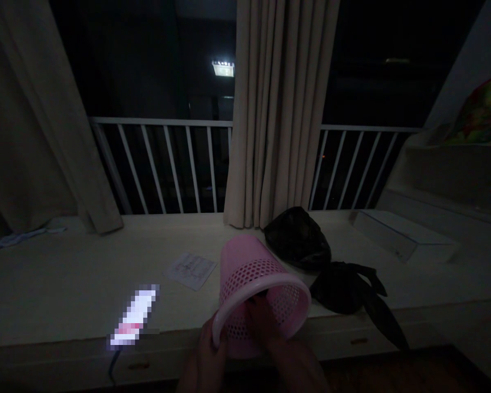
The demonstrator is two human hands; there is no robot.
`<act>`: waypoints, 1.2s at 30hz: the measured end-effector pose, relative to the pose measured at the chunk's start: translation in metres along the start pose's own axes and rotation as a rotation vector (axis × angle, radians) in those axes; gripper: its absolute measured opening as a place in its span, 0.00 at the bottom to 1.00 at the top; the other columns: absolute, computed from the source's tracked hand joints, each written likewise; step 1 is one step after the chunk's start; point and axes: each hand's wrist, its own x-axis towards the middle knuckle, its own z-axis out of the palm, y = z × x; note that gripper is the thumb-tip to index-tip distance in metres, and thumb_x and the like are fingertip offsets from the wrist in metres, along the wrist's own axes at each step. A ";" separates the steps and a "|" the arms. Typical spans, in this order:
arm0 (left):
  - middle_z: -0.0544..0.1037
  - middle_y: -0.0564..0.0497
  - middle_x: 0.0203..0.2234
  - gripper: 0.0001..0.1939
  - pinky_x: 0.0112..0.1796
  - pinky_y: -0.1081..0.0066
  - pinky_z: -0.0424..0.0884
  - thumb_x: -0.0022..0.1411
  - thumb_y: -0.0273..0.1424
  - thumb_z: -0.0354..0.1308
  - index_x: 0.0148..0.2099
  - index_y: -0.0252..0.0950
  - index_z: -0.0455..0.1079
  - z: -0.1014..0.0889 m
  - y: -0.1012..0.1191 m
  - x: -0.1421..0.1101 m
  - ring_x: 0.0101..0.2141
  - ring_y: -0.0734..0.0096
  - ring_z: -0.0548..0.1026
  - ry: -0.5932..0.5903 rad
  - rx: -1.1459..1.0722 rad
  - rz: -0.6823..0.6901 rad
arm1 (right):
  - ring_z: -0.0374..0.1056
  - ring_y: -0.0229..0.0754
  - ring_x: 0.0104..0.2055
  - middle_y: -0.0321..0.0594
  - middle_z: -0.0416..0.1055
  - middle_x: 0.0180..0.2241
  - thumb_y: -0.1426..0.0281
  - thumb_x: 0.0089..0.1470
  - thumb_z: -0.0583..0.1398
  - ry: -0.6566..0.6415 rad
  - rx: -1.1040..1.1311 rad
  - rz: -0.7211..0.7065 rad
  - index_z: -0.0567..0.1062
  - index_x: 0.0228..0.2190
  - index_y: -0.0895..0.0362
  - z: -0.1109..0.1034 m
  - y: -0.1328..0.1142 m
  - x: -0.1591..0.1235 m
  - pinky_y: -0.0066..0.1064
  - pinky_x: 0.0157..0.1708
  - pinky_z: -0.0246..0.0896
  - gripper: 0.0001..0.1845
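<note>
A pink perforated wastebasket (pixel 245 254) is tilted at the front edge of the ledge, its mouth facing me. My left hand (pixel 213 344) is closed around the left side of its rim. Inside the basket reaches my right hand (pixel 259 314); its fingers are in shadow, and a small dark patch shows by them that I cannot make out. Beside the basket, on the right, a black plastic bag (pixel 298 240) lies on the ledge. Nearer to me, a second black bag part (pixel 343 289) hangs over the edge with its loose ends.
A printed paper sheet (pixel 191 270) lies left of the basket. A lit, pixelated device (pixel 135 316) with a cable is at the front left. A clear-lidded box (pixel 405 234) stands at the right. Beige curtains (pixel 282 109) and a white railing (pixel 159 123) line the window.
</note>
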 end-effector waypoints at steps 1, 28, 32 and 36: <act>0.84 0.41 0.41 0.27 0.46 0.57 0.78 0.51 0.46 0.58 0.48 0.34 0.76 0.000 -0.001 0.000 0.44 0.50 0.82 0.003 0.002 0.001 | 0.65 0.55 0.59 0.45 0.74 0.53 0.67 0.60 0.52 0.001 0.000 -0.004 0.79 0.51 0.45 0.000 0.000 0.000 0.44 0.58 0.58 0.23; 0.84 0.36 0.40 0.31 0.47 0.56 0.78 0.48 0.53 0.59 0.44 0.32 0.78 0.000 0.001 0.002 0.45 0.44 0.81 -0.009 -0.006 -0.100 | 0.64 0.54 0.60 0.54 0.71 0.56 0.72 0.64 0.52 -0.117 0.002 0.036 0.78 0.53 0.60 -0.029 -0.021 0.001 0.46 0.64 0.53 0.22; 0.84 0.36 0.40 0.32 0.47 0.57 0.78 0.49 0.54 0.57 0.44 0.31 0.78 0.001 0.006 0.001 0.45 0.45 0.82 0.011 -0.011 -0.096 | 0.64 0.54 0.60 0.53 0.70 0.57 0.73 0.63 0.53 -0.131 -0.014 0.048 0.77 0.55 0.59 -0.028 -0.020 0.001 0.46 0.64 0.53 0.23; 0.84 0.35 0.40 0.33 0.47 0.57 0.77 0.49 0.53 0.57 0.46 0.30 0.78 0.001 0.011 0.001 0.45 0.44 0.81 -0.010 0.030 -0.113 | 0.66 0.53 0.59 0.53 0.71 0.56 0.74 0.63 0.53 -0.105 -0.014 0.034 0.77 0.54 0.59 -0.023 -0.017 0.000 0.46 0.63 0.55 0.22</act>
